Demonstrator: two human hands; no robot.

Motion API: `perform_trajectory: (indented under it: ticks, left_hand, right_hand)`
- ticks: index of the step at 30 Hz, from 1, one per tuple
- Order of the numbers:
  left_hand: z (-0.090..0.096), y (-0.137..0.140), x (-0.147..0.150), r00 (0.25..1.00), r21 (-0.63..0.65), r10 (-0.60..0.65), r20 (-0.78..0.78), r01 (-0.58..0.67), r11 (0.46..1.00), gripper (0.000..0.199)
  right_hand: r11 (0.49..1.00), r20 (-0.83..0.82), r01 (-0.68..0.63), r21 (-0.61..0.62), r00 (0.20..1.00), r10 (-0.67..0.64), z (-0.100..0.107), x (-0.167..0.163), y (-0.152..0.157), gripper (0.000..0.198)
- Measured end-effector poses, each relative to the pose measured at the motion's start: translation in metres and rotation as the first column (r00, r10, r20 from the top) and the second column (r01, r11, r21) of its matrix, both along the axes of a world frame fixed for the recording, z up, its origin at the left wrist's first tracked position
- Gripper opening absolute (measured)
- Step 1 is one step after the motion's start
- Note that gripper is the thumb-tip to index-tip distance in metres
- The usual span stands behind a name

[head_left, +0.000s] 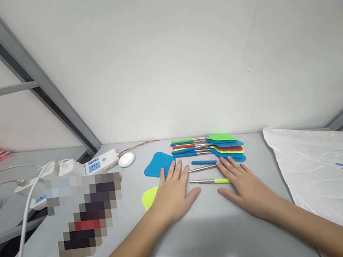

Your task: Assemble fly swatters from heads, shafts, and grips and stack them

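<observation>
My left hand [173, 196] lies flat with its fingers spread. Its fingertips reach the edge of a blue perforated fly swatter head [157, 165] and it partly hides a yellow-green swatter head [150, 197]. My right hand [242, 184] is also flat, fingers stretched out, over the ends of the handles. Between the hands lie a blue handle [202, 162], a silver metal rod [203, 168] and another rod with a yellow-green grip [221, 181]. Behind them is a pile of several fly swatters [225, 139] in green, blue, red and yellow, heads to the right.
A white plastic bag [321, 169] lies at the right. On the left are a power strip [101, 163], a round white device [126, 159], cables [24, 223] and a blurred-out object [89, 212]. A white wall [182, 61] stands behind the grey table [185, 246].
</observation>
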State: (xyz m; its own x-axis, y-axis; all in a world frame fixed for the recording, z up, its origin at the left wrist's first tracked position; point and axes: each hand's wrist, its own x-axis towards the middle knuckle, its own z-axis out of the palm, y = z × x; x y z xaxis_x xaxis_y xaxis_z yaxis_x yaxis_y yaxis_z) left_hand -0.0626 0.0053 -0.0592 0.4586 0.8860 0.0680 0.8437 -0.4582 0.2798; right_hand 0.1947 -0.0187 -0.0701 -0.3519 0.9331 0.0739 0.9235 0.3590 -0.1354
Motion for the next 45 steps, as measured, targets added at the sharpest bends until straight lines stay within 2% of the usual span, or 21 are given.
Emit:
perform_trajectory:
  ticks: [19, 24, 28, 32, 36, 40, 45]
  left_hand:
    - [0.004, -0.002, -0.002, 1.000, 0.014, 0.007, 0.020, -0.007, 1.000, 0.069]
    - [0.017, 0.000, -0.015, 0.997, 0.035, 0.008, 0.076, -0.010, 0.999, 0.068]
    - [0.032, 0.003, -0.031, 0.994, 0.069, -0.040, 0.100, 0.033, 0.997, 0.049]
    - [0.040, 0.006, -0.041, 0.991, 0.073, -0.064, 0.115, 0.056, 0.996, 0.035]
    - [0.035, 0.005, -0.041, 0.991, 0.018, -0.083, 0.109, 0.082, 0.996, 0.027]
    - [0.029, 0.001, -0.034, 0.985, 0.007, -0.128, 0.119, 0.128, 0.992, 0.021]
    - [0.031, -0.004, -0.024, 0.978, -0.012, -0.161, 0.130, 0.163, 0.986, 0.013]
  right_hand:
    - [1.000, 0.001, -0.012, 0.021, 1.000, 0.012, -0.003, 0.002, 0.000, 0.071]
    - [0.997, 0.003, -0.009, 0.071, 1.000, 0.008, -0.004, 0.002, -0.001, 0.071]
    - [0.994, 0.006, -0.020, 0.105, 1.000, 0.019, -0.003, 0.002, -0.002, 0.071]
    - [0.982, -0.012, -0.099, 0.158, 0.995, 0.102, -0.001, 0.000, -0.003, 0.056]
    - [0.969, -0.045, -0.166, 0.183, 0.983, 0.177, 0.002, -0.001, -0.003, 0.036]
    - [0.965, -0.087, -0.183, 0.188, 0.975, 0.202, 0.001, -0.001, -0.003, 0.027]
    - [0.969, -0.150, -0.182, 0.168, 0.967, 0.208, 0.000, -0.001, -0.003, 0.021]
